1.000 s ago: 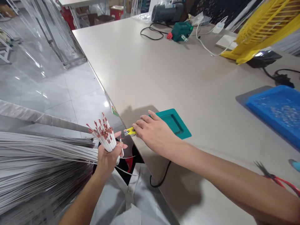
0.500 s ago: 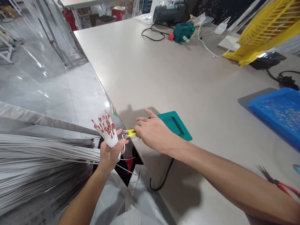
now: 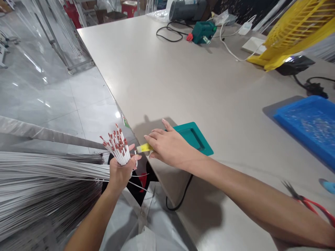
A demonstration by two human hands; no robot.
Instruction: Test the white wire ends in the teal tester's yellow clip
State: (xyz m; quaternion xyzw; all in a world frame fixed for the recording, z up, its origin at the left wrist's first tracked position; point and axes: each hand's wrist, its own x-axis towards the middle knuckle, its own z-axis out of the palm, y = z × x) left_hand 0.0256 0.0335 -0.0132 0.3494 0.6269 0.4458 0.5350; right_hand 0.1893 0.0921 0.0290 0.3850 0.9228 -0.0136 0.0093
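My left hand is closed around a bundle of white wires. Their bare copper ends fan upward. A single white wire end sticks out beside my left thumb and fingertip, close to the tip of a yellow tool. That tool looks smeared now, and its kind is unclear. Over it lies my right hand, palm down, fingers curved around its body and the little finger lifted away. Under and behind this hand is a green base plate, partly hidden.
Long grey-white wires hang at my left. On the table are red-handled pliers, a blue tray with small scraps, a yellow fan and a green device. A black cord loops at the table edge.
The yellow tool's tip, sharp before, is now blurred. My right fingers have shifted slightly left and stretched further over it. The left hand still holds the wires; the whole view has shifted a little.
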